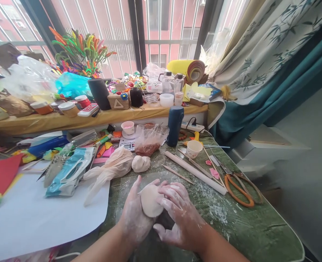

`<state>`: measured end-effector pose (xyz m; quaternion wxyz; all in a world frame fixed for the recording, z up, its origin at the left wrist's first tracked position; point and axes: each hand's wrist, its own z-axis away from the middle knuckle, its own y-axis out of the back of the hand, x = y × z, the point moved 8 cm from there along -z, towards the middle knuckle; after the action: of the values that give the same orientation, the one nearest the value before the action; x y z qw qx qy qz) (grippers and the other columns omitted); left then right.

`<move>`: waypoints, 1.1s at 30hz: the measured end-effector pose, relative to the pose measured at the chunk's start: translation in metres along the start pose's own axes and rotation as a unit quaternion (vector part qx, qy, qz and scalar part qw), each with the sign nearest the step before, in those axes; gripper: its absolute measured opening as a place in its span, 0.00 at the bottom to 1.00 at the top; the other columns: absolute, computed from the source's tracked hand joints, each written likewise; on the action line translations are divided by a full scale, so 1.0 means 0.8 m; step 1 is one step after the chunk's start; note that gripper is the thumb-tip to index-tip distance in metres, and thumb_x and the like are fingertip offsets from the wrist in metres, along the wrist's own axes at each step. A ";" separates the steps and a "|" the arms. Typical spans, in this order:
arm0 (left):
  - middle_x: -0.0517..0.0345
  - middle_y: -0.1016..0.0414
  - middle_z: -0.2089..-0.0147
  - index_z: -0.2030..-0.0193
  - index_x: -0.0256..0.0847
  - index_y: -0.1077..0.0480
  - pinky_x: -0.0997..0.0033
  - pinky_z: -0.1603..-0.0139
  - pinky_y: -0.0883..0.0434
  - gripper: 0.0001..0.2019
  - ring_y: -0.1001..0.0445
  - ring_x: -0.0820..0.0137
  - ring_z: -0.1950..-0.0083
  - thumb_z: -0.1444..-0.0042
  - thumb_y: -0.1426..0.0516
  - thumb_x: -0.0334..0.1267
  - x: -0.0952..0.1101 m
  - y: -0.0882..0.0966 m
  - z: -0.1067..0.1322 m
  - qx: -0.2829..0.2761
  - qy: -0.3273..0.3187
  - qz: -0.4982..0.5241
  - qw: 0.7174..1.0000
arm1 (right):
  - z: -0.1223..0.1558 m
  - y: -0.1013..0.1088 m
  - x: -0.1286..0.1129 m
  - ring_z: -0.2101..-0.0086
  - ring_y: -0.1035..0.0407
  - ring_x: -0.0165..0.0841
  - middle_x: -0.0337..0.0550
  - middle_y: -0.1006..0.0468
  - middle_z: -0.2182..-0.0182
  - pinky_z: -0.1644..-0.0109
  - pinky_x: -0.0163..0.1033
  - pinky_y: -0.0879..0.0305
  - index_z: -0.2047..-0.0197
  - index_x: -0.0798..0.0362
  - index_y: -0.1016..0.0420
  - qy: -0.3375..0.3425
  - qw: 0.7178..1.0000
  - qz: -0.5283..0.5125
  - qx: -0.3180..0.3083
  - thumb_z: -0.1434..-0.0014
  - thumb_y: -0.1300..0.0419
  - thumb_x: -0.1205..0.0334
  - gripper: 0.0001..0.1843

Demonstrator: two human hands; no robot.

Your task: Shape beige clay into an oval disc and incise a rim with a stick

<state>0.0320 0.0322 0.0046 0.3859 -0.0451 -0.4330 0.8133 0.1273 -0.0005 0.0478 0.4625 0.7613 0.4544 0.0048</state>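
A smooth, flattened round of white clay or dough (150, 202) lies between my two hands, above the green table. My left hand (133, 213) is dusted with white powder and cups the round from the left, thumb pointing up. On its right side rest the fingers of my right hand (179, 213), also powdery, with the thumb spread below and away from it. Beyond my hands sits a lumpy white piece of the same-looking stuff (141, 164). Beside that lump is a crumpled translucent plastic bag (117, 162).
Right of my hands lie a white rolling rod (195, 171), a thin wooden stick (177, 174) and orange-handled scissors (239, 189). A paper cup (194, 149) and a dark blue bottle (175, 125) stand behind. White paper (76, 222) and a wipes pack (69, 173) lie left.
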 end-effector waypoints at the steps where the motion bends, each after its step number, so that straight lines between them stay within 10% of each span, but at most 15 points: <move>1: 0.40 0.20 0.45 0.46 0.34 0.29 0.58 0.46 0.23 0.22 0.18 0.56 0.50 0.34 0.45 0.53 0.003 0.000 0.000 0.000 -0.008 0.003 1.000 | 0.001 0.001 0.002 0.41 0.35 0.49 0.54 0.28 0.42 0.33 0.62 0.46 0.37 0.50 0.38 -0.008 1.000 -0.008 0.005 0.42 0.36 0.55 0.32; 10: 0.35 0.21 0.44 0.50 0.32 0.27 0.57 0.46 0.21 0.16 0.19 0.53 0.46 0.32 0.46 0.45 0.045 0.003 -0.007 0.027 -0.128 -0.067 0.989 | 0.022 0.013 0.062 0.40 0.36 0.45 0.54 0.31 0.42 0.36 0.56 0.36 0.40 0.48 0.35 -0.210 0.963 -0.116 0.122 0.32 0.47 0.62 0.18; 15: 0.45 0.19 0.49 0.53 0.35 0.24 0.64 0.46 0.21 0.11 0.18 0.59 0.51 0.37 0.41 0.40 0.103 -0.013 0.002 -0.047 -0.245 -0.149 0.957 | 0.031 0.014 0.090 0.46 0.31 0.42 0.51 0.27 0.46 0.41 0.52 0.31 0.44 0.48 0.32 -0.275 0.930 -0.168 0.175 0.31 0.48 0.60 0.14; 20: 0.41 0.20 0.47 0.39 0.33 0.31 0.61 0.49 0.19 0.19 0.18 0.59 0.51 0.34 0.47 0.38 0.109 -0.018 0.008 -0.069 -0.148 -0.069 0.984 | 0.035 0.018 0.095 0.52 0.26 0.39 0.49 0.23 0.50 0.45 0.48 0.26 0.44 0.49 0.31 -0.294 0.918 -0.190 0.187 0.31 0.48 0.59 0.14; 26: 0.39 0.19 0.49 0.41 0.31 0.31 0.58 0.47 0.19 0.18 0.17 0.56 0.50 0.34 0.48 0.37 0.104 0.010 -0.001 -0.051 -0.163 -0.018 0.985 | 0.013 -0.012 0.066 0.35 0.38 0.44 0.54 0.29 0.36 0.29 0.55 0.44 0.35 0.55 0.31 -0.223 0.973 -0.044 -0.035 0.31 0.48 0.58 0.24; 33: 0.40 0.17 0.53 0.46 0.31 0.28 0.58 0.49 0.18 0.15 0.16 0.56 0.53 0.35 0.47 0.36 0.096 0.039 -0.024 -0.021 -0.178 0.014 0.984 | 0.008 -0.066 0.014 0.28 0.55 0.50 0.62 0.46 0.28 0.24 0.60 0.66 0.27 0.64 0.42 -0.138 0.959 0.027 -0.245 0.34 0.44 0.41 0.44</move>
<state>-0.0325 0.0859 -0.0102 0.2902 0.0869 -0.5111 0.8044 0.1006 0.0108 0.0023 0.6928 0.6298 0.3505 0.0227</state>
